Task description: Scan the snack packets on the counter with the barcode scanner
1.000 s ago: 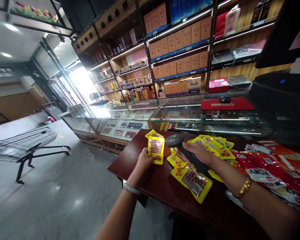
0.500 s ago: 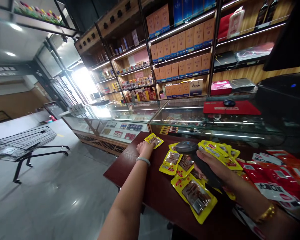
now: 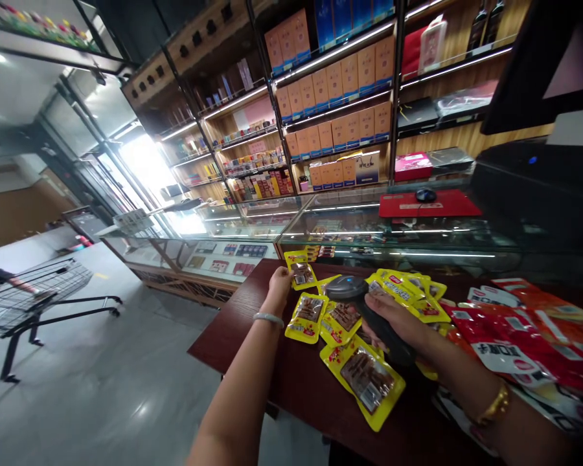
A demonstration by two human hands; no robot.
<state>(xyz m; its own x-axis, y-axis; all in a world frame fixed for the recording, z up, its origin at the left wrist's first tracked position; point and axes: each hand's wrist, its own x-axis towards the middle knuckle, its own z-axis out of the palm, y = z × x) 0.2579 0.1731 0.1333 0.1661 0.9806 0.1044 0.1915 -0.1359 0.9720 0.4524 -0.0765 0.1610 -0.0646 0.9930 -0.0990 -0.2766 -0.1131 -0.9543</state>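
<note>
My left hand point(image 3: 278, 285), with a pale bangle at the wrist, pinches the edge of a yellow snack packet point(image 3: 301, 270) and holds it tilted up over the far left part of the dark red table point(image 3: 238, 323). A black barcode scanner point(image 3: 388, 336) is gripped in my right hand point(image 3: 398, 318), its head pointing left toward that packet. Below the scanner lie more yellow packets with clear windows showing brown food, among them a large one point(image 3: 366, 382) at the front and another point(image 3: 305, 317) to the left. A further heap of yellow packets point(image 3: 408, 288) sits behind my right hand.
Red and orange bags point(image 3: 510, 336) are piled on the right. Behind the table runs a glass display counter point(image 3: 340, 223) bearing a red mat point(image 3: 430, 204) with a mouse. A dark monitor point(image 3: 515, 71) stands at upper right. A shopping cart point(image 3: 39, 291) is at left, a person's arm beside it.
My left hand has lifted the yellow packet's edge from the table, so it now stands tilted. One packet near the scanner has shifted left. The view has turned slightly right; a person appears by the cart.
</note>
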